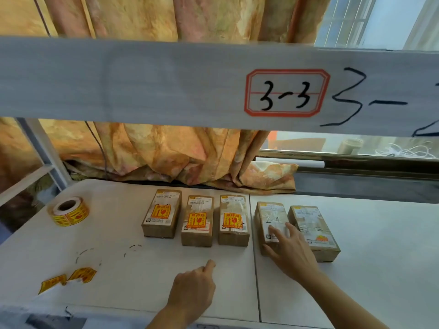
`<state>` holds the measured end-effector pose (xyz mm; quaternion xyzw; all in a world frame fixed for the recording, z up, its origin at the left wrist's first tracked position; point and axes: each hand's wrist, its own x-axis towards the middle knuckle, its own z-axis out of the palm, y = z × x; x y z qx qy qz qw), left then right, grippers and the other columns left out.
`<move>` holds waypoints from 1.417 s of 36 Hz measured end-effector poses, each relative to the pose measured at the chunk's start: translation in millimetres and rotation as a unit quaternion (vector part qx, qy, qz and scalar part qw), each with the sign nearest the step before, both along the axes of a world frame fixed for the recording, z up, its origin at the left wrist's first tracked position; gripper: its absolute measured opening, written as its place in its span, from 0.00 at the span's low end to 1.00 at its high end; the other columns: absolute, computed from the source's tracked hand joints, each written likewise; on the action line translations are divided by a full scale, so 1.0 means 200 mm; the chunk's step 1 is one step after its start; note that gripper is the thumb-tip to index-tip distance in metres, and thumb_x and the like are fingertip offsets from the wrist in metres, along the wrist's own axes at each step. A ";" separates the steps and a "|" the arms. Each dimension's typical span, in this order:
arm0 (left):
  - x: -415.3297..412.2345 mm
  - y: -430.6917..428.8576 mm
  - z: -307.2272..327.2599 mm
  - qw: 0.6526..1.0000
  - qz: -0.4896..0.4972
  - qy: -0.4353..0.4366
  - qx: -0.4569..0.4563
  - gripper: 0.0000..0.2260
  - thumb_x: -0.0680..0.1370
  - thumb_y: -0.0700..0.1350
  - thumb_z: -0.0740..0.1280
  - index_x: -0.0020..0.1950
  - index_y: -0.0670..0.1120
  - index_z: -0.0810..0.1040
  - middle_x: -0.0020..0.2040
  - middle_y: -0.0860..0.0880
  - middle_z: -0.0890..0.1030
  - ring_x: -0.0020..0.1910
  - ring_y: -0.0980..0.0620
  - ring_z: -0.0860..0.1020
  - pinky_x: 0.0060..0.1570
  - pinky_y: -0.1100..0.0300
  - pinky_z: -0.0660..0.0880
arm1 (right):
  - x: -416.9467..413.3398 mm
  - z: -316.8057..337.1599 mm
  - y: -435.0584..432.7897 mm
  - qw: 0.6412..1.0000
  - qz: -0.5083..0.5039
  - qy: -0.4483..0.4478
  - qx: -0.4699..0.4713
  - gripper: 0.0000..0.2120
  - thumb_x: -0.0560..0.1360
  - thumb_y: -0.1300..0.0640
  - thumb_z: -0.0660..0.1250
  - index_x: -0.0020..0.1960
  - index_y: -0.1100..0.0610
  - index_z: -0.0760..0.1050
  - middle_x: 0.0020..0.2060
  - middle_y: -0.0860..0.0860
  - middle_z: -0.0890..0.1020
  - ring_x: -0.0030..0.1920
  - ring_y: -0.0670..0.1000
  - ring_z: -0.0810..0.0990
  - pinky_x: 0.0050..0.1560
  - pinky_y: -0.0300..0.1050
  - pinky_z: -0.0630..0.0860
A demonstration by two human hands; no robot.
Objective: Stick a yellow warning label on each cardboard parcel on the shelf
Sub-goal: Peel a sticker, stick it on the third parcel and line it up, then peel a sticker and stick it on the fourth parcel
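Observation:
Several cardboard parcels lie in a row on the white shelf [118, 233]. The three left parcels [162, 213], [197, 225], [234, 220] each carry a yellow warning label. The fourth parcel [269, 219], marked "2-4", and the fifth parcel [313, 227] show no yellow label. My right hand [291, 251] lies flat with spread fingers on the fourth parcel's near end. My left hand [192, 286] rests on the shelf in front of the row, fingers curled, index finger pointing forward, nothing visibly in it. A roll of yellow labels [69, 211] stands at the far left.
A strip of loose yellow labels [69, 279] on backing paper lies at the shelf's near left. The upper shelf's edge [166, 84], tagged "3-3", crosses the view above. An orange curtain [166, 155] and a window sill [356, 162] are behind.

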<state>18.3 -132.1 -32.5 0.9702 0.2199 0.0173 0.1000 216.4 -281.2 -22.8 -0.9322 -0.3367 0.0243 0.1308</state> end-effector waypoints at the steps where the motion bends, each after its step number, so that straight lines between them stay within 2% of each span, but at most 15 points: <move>1: -0.02 -0.01 0.01 1.000 0.001 -0.002 -0.010 0.18 0.81 0.49 0.54 0.71 0.53 0.62 0.54 0.52 0.81 0.47 0.52 0.79 0.41 0.63 0.66 | -0.01 0.00 0.00 1.000 -0.004 0.007 0.002 0.26 0.73 0.38 0.60 0.68 0.44 0.61 0.72 0.59 0.59 0.68 0.62 0.65 0.64 0.56 0.69; 4: -0.05 -0.03 0.02 1.000 0.003 -0.013 -0.027 0.17 0.81 0.48 0.54 0.71 0.53 0.63 0.53 0.52 0.81 0.44 0.54 0.78 0.40 0.66 0.65 | -0.03 0.00 0.02 1.000 -0.008 0.020 0.013 0.25 0.73 0.39 0.62 0.67 0.45 0.63 0.71 0.60 0.59 0.65 0.64 0.68 0.59 0.56 0.74; 9: -0.08 -0.03 0.04 0.999 -0.012 -0.025 -0.039 0.16 0.81 0.47 0.54 0.68 0.52 0.66 0.53 0.51 0.82 0.46 0.51 0.79 0.41 0.64 0.68 | -0.08 0.01 0.05 1.000 -0.014 0.002 0.008 0.23 0.73 0.42 0.63 0.64 0.50 0.67 0.69 0.61 0.61 0.61 0.65 0.70 0.58 0.56 0.74; 16: -0.10 -0.05 0.05 0.999 -0.015 -0.030 -0.029 0.14 0.80 0.47 0.55 0.66 0.52 0.68 0.52 0.51 0.82 0.46 0.51 0.80 0.44 0.61 0.73 | -0.22 0.03 -0.03 1.000 -0.024 -0.010 -0.007 0.22 0.69 0.42 0.66 0.59 0.51 0.71 0.64 0.59 0.67 0.54 0.62 0.75 0.51 0.51 0.77; 20: -0.12 -0.06 0.07 0.999 -0.022 -0.035 -0.017 0.14 0.80 0.47 0.55 0.64 0.51 0.70 0.52 0.50 0.82 0.46 0.50 0.80 0.46 0.59 0.75 | -0.33 -0.01 -0.10 1.000 -0.015 -0.016 -0.017 0.20 0.63 0.42 0.70 0.51 0.51 0.75 0.58 0.61 0.75 0.46 0.61 0.79 0.42 0.51 0.79; 24: -0.13 -0.07 0.10 0.999 -0.031 -0.043 -0.005 0.13 0.80 0.47 0.55 0.63 0.50 0.71 0.53 0.49 0.82 0.47 0.48 0.80 0.46 0.58 0.74 | -0.45 -0.03 -0.17 1.000 -0.013 -0.016 -0.020 0.20 0.63 0.40 0.66 0.51 0.48 0.72 0.60 0.59 0.73 0.47 0.61 0.78 0.40 0.51 0.81; 28: -0.14 -0.06 0.12 0.998 -0.037 -0.055 -0.005 0.12 0.79 0.47 0.55 0.61 0.49 0.73 0.51 0.49 0.82 0.46 0.49 0.80 0.46 0.57 0.76 | -0.51 0.01 -0.20 0.999 -0.011 -0.014 -0.029 0.21 0.66 0.38 0.65 0.56 0.45 0.70 0.64 0.58 0.69 0.54 0.61 0.76 0.47 0.51 0.80; 33: -0.17 -0.05 0.14 0.996 -0.049 -0.075 0.000 0.12 0.79 0.46 0.56 0.59 0.48 0.74 0.51 0.49 0.82 0.45 0.50 0.80 0.45 0.61 0.74 | -0.53 0.06 -0.21 0.999 0.001 -0.020 -0.036 0.23 0.69 0.37 0.63 0.60 0.46 0.68 0.65 0.55 0.68 0.54 0.59 0.76 0.48 0.49 0.78; 38: -0.20 0.00 0.12 0.996 -0.044 -0.077 0.006 0.11 0.79 0.46 0.56 0.57 0.48 0.75 0.49 0.49 0.83 0.43 0.50 0.80 0.44 0.59 0.76 | -0.48 0.15 -0.18 0.998 0.027 -0.048 -0.006 0.20 0.72 0.37 0.61 0.56 0.49 0.76 0.59 0.53 0.75 0.57 0.55 0.75 0.55 0.48 0.75; 41: -0.23 0.05 0.12 0.996 -0.035 -0.077 0.012 0.11 0.79 0.46 0.56 0.56 0.48 0.75 0.48 0.49 0.83 0.43 0.50 0.80 0.43 0.58 0.77 | -0.46 0.22 -0.12 0.997 0.057 -0.046 0.029 0.15 0.75 0.43 0.61 0.51 0.53 0.78 0.52 0.51 0.78 0.46 0.50 0.78 0.45 0.41 0.76; 44: -0.27 0.10 0.12 0.997 -0.022 -0.072 0.018 0.11 0.79 0.46 0.56 0.56 0.49 0.75 0.48 0.49 0.82 0.43 0.50 0.80 0.42 0.58 0.75 | -0.49 0.28 -0.03 0.996 0.071 -0.017 0.047 0.13 0.77 0.46 0.59 0.44 0.54 0.76 0.42 0.49 0.78 0.36 0.47 0.73 0.34 0.36 0.68; 48: -0.35 0.18 0.10 0.998 0.012 -0.068 0.002 0.11 0.79 0.46 0.56 0.56 0.48 0.74 0.48 0.48 0.82 0.43 0.49 0.79 0.40 0.58 0.74 | -0.59 0.28 0.13 0.994 0.095 0.014 0.054 0.12 0.77 0.49 0.60 0.39 0.53 0.74 0.33 0.48 0.77 0.33 0.49 0.74 0.30 0.37 0.66; 51: -0.45 0.28 0.06 0.995 0.051 -0.077 -0.029 0.11 0.79 0.46 0.56 0.57 0.48 0.75 0.47 0.48 0.82 0.43 0.50 0.79 0.40 0.58 0.73 | -0.67 0.22 0.27 0.990 0.122 0.050 0.040 0.11 0.77 0.52 0.61 0.38 0.54 0.74 0.33 0.48 0.77 0.32 0.47 0.74 0.31 0.34 0.67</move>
